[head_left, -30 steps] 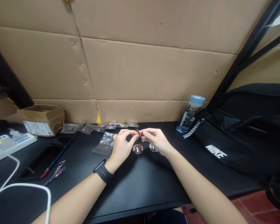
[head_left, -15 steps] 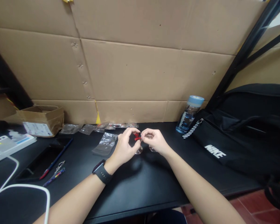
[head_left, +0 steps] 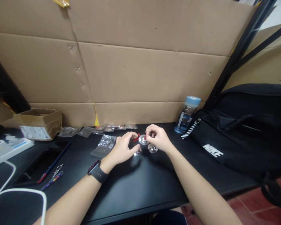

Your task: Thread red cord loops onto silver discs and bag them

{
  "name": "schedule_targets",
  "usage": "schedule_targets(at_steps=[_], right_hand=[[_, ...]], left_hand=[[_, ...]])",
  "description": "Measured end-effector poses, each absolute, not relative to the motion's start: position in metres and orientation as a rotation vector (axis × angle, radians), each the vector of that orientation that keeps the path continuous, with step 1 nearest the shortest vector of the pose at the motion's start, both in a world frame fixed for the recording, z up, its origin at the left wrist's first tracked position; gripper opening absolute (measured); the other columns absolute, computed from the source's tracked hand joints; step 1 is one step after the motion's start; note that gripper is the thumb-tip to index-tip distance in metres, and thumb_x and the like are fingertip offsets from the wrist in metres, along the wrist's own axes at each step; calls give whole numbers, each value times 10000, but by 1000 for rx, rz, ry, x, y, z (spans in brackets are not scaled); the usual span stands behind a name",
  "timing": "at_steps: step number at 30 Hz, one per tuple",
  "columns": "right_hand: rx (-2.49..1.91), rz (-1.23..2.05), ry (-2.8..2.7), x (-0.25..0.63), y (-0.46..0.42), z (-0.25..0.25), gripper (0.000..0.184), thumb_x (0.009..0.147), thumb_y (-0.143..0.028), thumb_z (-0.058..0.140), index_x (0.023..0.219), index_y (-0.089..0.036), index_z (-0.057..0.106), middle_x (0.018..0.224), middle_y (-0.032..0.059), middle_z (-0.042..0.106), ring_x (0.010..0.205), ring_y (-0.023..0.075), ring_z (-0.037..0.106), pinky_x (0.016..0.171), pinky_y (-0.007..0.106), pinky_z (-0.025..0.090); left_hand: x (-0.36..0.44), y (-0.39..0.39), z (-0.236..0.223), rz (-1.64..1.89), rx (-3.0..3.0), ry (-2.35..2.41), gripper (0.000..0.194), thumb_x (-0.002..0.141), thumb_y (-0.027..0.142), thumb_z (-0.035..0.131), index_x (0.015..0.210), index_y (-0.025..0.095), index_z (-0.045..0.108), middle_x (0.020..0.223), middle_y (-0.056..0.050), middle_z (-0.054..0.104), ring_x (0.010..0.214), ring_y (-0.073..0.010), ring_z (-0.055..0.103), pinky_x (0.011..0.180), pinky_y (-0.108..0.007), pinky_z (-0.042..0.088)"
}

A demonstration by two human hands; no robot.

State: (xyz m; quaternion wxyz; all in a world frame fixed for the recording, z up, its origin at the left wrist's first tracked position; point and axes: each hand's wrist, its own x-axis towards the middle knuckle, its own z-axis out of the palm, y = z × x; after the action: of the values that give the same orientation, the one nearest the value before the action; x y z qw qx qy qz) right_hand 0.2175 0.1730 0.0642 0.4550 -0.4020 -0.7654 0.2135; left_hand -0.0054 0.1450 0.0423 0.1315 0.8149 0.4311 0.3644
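My right hand [head_left: 158, 137] pinches a small silver finger cymbal [head_left: 142, 140] near its centre, where a bit of red shows; its face is turned towards me. A red cord [head_left: 136, 138] lies just left of that disc, between the parted thumb and fingers of my left hand [head_left: 125, 145], which is open and seems to hold nothing. Two more shiny cymbals are low on the black table: one cymbal [head_left: 152, 148] below my right fingers, another cymbal [head_left: 138, 152] beneath my left thumb, partly hidden by it.
A clear plastic bag [head_left: 105, 145] lies left of my left hand. Several small packets [head_left: 85, 131] line the cardboard wall [head_left: 121, 72]. An opened carton [head_left: 41, 125] and a tablet [head_left: 43, 162] are at left; a water bottle [head_left: 187, 115] and a black bag [head_left: 239, 134] at right.
My left thumb and fingers have parted from the red cord. My right hand now shows the cymbal's face, and the lower two discs are more visible. The view has shifted slightly.
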Motion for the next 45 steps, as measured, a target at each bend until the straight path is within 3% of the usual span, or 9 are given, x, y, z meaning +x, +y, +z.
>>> schedule_targets(at_steps=[5,8,12,18,24,31,34,45], right_hand=[[-1124,480,-1917,234,177,69,57,692,-140,657,726,-174,689,660,-11,637,567,118,525,553,244,389],[-1117,507,-1953,237,177,69,74,673,-131,662,722,-172,697,669,-5,656,591,126,558,564,240,398],[-1118,546,-2009,233,177,64,74,664,-123,660,710,-171,693,640,-14,652,581,120,570,559,226,400],[-1170,610,-2045,229,177,58,77,674,-131,659,715,-163,715,583,-24,651,529,102,564,528,202,391],[-1183,746,-1928,233,180,59,73,669,-141,650,716,-161,701,634,10,712,583,147,668,557,218,478],[-1011,955,-1619,215,178,56,51,692,-184,672,732,-152,674,695,48,745,629,170,718,657,270,556],[-987,1033,-1556,200,174,50,68,699,-198,684,745,-158,654,709,58,754,684,196,755,627,252,545],[-1082,949,-1959,199,177,29,89,713,-149,682,800,-171,677,727,30,759,633,159,727,611,228,545]], left_hand=[[-7,145,37,786,2575,1194,65,912,324,687,935,284,733,941,4,745,948,-232,644,841,-368,356],[-4,145,34,755,2593,1210,84,935,304,672,911,286,750,879,0,746,933,-228,628,828,-372,326],[1,143,31,725,2617,1248,99,906,326,708,991,287,742,962,-18,754,959,-250,613,821,-370,314],[-3,145,40,819,2500,1408,165,968,284,626,874,283,762,921,5,781,950,-230,632,852,-379,291],[-11,153,49,1054,2151,1442,186,934,365,636,841,270,766,869,26,800,876,-211,722,908,-357,396],[-6,166,28,1274,1716,1263,232,829,414,718,878,191,763,887,-63,810,864,-250,761,815,-329,539],[-4,166,25,1321,1656,1253,262,824,425,717,887,175,768,877,-85,811,842,-253,764,805,-331,555],[-10,166,20,951,1838,1424,165,792,380,718,803,231,789,833,-48,814,882,-258,767,810,-322,545]])
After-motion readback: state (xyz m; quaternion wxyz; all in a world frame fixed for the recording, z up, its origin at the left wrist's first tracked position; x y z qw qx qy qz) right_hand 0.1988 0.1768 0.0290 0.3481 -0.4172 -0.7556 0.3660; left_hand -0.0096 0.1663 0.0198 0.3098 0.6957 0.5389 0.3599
